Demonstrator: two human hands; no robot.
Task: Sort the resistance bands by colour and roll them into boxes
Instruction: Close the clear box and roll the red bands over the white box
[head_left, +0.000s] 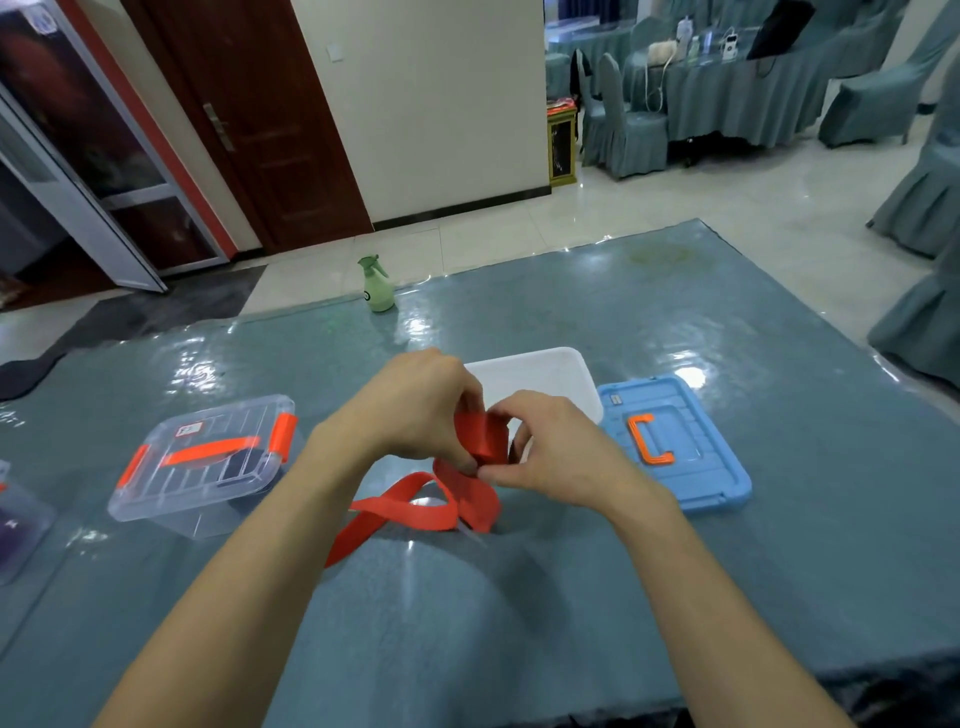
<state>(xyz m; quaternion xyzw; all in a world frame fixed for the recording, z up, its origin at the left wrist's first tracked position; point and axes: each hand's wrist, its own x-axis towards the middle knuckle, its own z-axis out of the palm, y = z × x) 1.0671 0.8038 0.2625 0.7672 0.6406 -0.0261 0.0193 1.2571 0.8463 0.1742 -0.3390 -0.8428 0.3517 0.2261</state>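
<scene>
A red resistance band (415, 512) is partly rolled at the table's middle, its loose tail trailing down and left over the table. My left hand (415, 405) grips the rolled part from the left. From the right, my right hand (561, 452) pinches the same roll. Just behind my hands stands an open white box (540, 371). Its blue lid (675, 447) with an orange handle lies flat to the right. At the left stands a closed clear box (202, 462) with orange clips and something dark inside.
Another clear box (15, 519) with something purple inside sits at the far left edge. A green spray bottle (376, 286) stands at the table's far edge. The table (571, 597) has a glossy teal cover. Covered chairs stand at the right.
</scene>
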